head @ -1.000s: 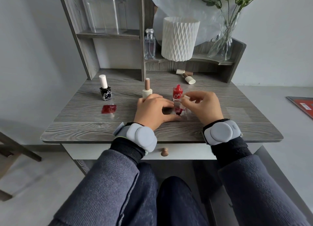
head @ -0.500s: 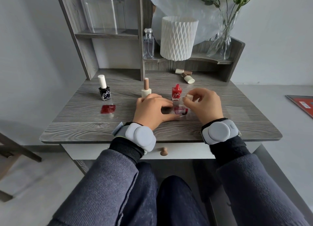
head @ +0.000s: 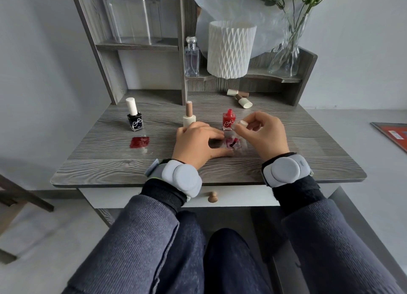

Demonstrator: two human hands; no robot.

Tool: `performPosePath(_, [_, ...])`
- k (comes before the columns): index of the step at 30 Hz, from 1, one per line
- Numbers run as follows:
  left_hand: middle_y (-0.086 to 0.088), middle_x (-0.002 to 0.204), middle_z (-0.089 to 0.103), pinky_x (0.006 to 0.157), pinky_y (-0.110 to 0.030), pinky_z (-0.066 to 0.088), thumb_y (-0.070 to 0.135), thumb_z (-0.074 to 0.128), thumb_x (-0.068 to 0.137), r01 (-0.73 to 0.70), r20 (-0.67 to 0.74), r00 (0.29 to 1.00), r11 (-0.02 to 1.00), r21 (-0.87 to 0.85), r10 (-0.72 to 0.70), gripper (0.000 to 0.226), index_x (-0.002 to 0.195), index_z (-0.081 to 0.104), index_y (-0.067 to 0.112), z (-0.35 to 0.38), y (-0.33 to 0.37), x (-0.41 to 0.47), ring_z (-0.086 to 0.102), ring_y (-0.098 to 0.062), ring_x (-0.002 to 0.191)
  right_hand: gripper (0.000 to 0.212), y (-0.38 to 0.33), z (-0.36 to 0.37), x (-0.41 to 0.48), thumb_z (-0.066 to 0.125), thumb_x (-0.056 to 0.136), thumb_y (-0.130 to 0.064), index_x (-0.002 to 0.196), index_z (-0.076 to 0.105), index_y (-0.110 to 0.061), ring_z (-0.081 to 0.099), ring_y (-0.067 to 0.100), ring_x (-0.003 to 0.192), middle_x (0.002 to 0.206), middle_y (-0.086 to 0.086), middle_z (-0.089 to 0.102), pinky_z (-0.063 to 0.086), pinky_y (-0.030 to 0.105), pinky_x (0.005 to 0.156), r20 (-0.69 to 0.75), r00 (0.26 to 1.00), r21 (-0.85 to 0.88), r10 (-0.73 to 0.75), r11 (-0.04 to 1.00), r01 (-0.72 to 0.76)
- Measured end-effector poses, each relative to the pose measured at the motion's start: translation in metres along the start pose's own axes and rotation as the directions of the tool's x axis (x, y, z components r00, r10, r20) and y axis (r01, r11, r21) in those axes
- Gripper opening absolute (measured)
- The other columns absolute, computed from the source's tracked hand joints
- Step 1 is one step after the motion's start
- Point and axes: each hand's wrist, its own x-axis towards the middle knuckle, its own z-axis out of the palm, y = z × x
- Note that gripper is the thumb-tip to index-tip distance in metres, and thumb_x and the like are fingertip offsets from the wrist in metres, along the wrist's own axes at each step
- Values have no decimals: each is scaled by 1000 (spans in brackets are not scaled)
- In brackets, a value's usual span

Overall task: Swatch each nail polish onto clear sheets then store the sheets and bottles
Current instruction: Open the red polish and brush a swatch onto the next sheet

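Brush cap (head: 243, 123) pinched in right grip (head: 263, 136); I see bristles on clear sheet (head: 240, 149) at worktop (head: 110, 168) centre. Left grip (head: 196, 144) holds nothing, fingertips pinning sheet at its 9 o'clock edge. Open red bottle (head: 229, 121) at sheet's 12 o'clock; finished swatch (head: 139, 142) well apart toward 9.

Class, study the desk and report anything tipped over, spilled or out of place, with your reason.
Two small bottles lie tipped on their sides at the back of the desk, while the black bottle, beige bottle and red bottle stand upright. The red one is open; the right hand holds its cap.
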Motion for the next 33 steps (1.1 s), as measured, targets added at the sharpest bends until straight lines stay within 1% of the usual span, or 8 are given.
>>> performPosePath(6, [24,117,63,93,-33,23,69,63,67,-9,-12,1000,1000,-14,9,54,107,70,35,0,1,0,39,-2,123,20,3,2,1,74,76,-27,68,57,-22,54,9,62,63,-11,58,51,42,71,-31,999,-91,32,995,-35])
performPosePath(12, [25,118,62,94,-33,22,67,65,67,7,2,1000,1000,-22,-7,52,108,69,36,-2,1,0,38,-2,123,17,-1,-2,0,73,79,-22,74,59,-13,49,-2,59,65,-14,55,43,24,64,-217,976,61,20,998,-7])
performPosePath(14, [26,118,61,95,-33,23,68,65,67,9,0,1000,1000,-19,-9,52,108,69,36,-2,1,0,38,-2,123,20,-2,-2,0,74,80,-26,75,61,-12,50,-1,62,66,-14,56,44,22,66,-201,980,69,-3,997,17])
performPosePath(20, [25,116,62,94,-35,24,69,63,68,-3,-4,1000,1000,2,3,52,108,69,36,0,0,0,39,-2,123,23,1,2,0,78,76,-34,71,60,-19,57,8,68,68,-11,62,52,38,74,-21,999,-23,-33,999,33])
performPosePath(24, [24,117,62,94,-34,23,68,64,68,-5,-9,1000,1000,-4,5,52,108,70,36,-1,1,0,39,-2,123,23,4,3,1,75,75,-30,68,55,-23,59,13,69,68,-9,62,52,50,75,-40,999,-88,-3,996,-1])
performPosePath(27, [25,117,62,95,-34,24,68,64,68,-3,-7,1000,1000,-9,3,52,108,70,36,-2,2,-1,39,-2,123,18,1,1,0,72,75,-26,70,56,-20,57,10,67,66,-11,59,52,47,76,-110,994,-81,17,996,-26])
performPosePath(30, [25,117,62,95,-34,24,67,65,67,2,-3,1000,1000,-23,-2,52,107,70,35,-2,2,-1,39,-2,123,16,-2,-3,-1,71,79,-23,74,57,-16,52,4,66,69,-14,57,50,38,75,-257,966,37,19,999,-10])
performPosePath(33, [25,118,62,94,-33,22,67,64,67,3,-1,1000,1000,-22,-3,52,108,70,35,-3,3,-1,39,-2,123,19,-2,-4,-1,73,80,-28,74,57,-19,52,1,67,70,-14,57,50,38,76,-261,965,52,22,999,-9])
